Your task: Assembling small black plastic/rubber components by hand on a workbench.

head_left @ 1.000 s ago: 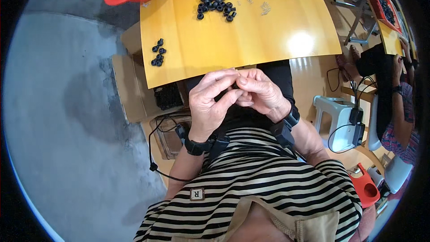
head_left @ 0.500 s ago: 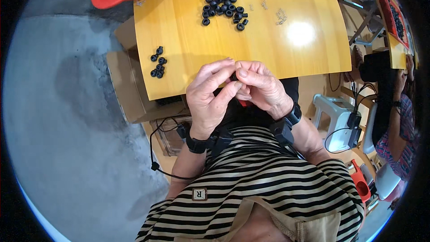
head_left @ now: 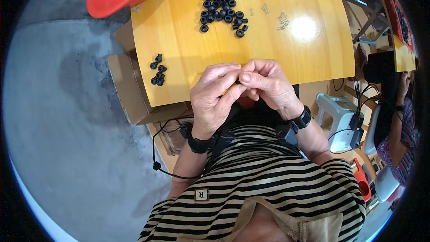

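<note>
My left hand (head_left: 214, 99) and my right hand (head_left: 274, 88) meet over the near edge of the table, fingertips pinched together. Between them is a small black plastic part (head_left: 238, 81), mostly hidden by the fingers, so its shape cannot be made out. Beyond the hands a pile of black round plastic pieces with holes (head_left: 221, 8) lies on the table. To the left sits a smaller group of black pieces (head_left: 157, 69), some with a short stub. Tiny silvery bits like springs (head_left: 283, 20) lie scattered at the far right.
A red bowl (head_left: 107, 2) with black pieces overhangs the far left corner of the yellow table (head_left: 188, 45). Cardboard boxes (head_left: 130, 87) stand below its left side. At the right are a pale stool (head_left: 342, 125), cables, and another person's arm (head_left: 396, 130) beside a red tray (head_left: 397, 20).
My fingertips have shifted slightly around the black part and cover more of it. The whole view has moved a little; the piles on the table look the same.
</note>
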Action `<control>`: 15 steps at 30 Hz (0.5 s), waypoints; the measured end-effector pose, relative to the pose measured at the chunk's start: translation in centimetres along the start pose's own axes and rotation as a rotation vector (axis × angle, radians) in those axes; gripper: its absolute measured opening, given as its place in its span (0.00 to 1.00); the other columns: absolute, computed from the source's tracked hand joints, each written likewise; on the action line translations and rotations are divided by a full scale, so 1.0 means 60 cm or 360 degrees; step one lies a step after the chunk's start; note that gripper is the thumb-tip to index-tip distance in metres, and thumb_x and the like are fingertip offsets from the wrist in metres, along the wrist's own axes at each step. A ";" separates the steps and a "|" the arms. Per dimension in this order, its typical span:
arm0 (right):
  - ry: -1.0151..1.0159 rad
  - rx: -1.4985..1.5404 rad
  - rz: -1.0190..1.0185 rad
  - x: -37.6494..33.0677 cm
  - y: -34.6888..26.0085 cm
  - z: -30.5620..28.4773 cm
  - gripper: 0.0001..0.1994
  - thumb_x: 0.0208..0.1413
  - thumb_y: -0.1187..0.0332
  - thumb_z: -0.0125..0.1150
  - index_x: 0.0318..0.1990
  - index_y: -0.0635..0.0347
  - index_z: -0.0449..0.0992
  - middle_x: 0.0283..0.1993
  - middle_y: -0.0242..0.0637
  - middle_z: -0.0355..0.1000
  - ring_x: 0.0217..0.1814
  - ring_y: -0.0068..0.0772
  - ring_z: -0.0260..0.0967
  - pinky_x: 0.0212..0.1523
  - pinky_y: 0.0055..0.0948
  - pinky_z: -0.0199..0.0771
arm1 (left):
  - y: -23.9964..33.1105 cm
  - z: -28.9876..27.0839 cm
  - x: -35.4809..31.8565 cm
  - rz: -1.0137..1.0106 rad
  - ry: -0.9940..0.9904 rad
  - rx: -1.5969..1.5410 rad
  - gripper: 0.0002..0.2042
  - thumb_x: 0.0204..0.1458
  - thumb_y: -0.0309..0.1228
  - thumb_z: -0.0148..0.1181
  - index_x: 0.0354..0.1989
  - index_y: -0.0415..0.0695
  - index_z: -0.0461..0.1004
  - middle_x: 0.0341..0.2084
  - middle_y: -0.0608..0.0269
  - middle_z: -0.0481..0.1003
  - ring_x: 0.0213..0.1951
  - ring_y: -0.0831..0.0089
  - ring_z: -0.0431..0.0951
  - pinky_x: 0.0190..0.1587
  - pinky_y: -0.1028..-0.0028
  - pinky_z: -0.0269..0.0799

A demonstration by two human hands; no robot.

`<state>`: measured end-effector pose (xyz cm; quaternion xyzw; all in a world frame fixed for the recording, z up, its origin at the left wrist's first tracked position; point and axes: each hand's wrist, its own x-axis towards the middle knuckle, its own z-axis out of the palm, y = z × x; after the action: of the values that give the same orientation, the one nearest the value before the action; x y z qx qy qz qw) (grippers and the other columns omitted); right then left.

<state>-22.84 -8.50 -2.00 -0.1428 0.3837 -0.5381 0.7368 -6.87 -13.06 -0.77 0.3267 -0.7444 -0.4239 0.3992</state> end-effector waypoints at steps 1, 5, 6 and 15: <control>0.0081 -0.0087 -0.0069 0.000 -0.003 0.002 0.08 0.53 0.66 0.68 0.30 0.61 0.78 0.24 0.28 0.72 0.21 0.14 0.64 0.19 0.14 0.63 | 0.000 0.001 0.001 -0.0024 0.0003 0.0032 0.12 0.44 0.21 0.68 0.40 0.38 0.80 0.36 0.57 0.78 0.39 0.64 0.78 0.42 0.71 0.75; 0.0274 -0.0386 -0.0397 0.000 -0.001 0.008 0.05 0.52 0.71 0.69 0.31 0.61 0.78 0.26 0.28 0.74 0.25 0.12 0.66 0.24 0.14 0.66 | 0.003 0.004 0.004 -0.0118 -0.0017 0.0150 0.12 0.44 0.21 0.68 0.39 0.38 0.79 0.32 0.59 0.78 0.35 0.66 0.78 0.38 0.72 0.73; 0.0272 -0.0436 -0.0487 0.002 0.001 0.009 0.05 0.52 0.72 0.68 0.31 0.62 0.78 0.27 0.28 0.74 0.26 0.12 0.66 0.25 0.14 0.66 | 0.003 0.004 0.004 -0.0140 -0.0030 0.0176 0.12 0.43 0.21 0.68 0.38 0.39 0.79 0.31 0.59 0.78 0.33 0.67 0.78 0.37 0.73 0.73; 0.0073 -0.0612 -0.0893 0.012 0.011 -0.002 0.04 0.54 0.74 0.66 0.31 0.62 0.77 0.29 0.28 0.74 0.30 0.13 0.67 0.31 0.15 0.67 | -0.001 -0.009 0.011 -0.0298 -0.0143 -0.0072 0.12 0.42 0.18 0.69 0.38 0.38 0.79 0.30 0.59 0.78 0.31 0.72 0.77 0.33 0.77 0.72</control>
<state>-22.38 -8.88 -2.81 -0.3669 0.4403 -0.6407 0.5109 -6.67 -13.83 -0.46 0.3663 -0.7181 -0.4902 0.3314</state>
